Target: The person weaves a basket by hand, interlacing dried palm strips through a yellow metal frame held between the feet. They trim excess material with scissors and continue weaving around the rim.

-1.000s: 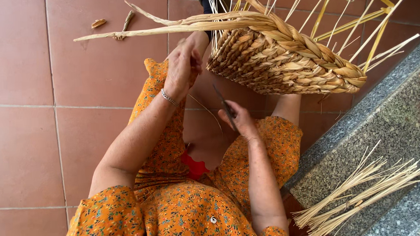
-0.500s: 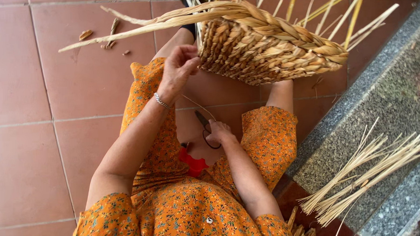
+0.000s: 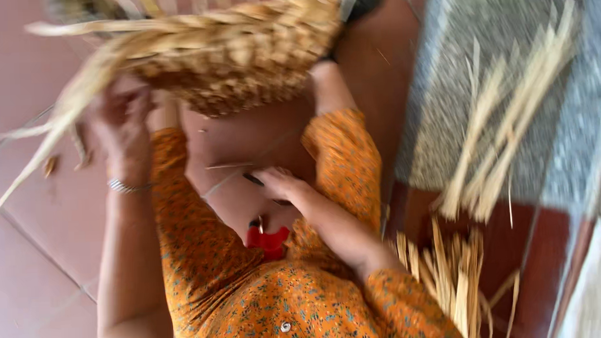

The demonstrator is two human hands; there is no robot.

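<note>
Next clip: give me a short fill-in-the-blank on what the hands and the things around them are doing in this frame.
1. The left hand grips the rim of a half-woven ____ made of pale straw.
2. The right hand rests low over the lap, close to a dark-handled tool, apart from the ____ object lying on the lap.
3. A silver ____ circles the left wrist.
4. Loose straw stalks lie on the speckled grey ____ at the right.

Missing words: basket; red; bracelet; step
</note>
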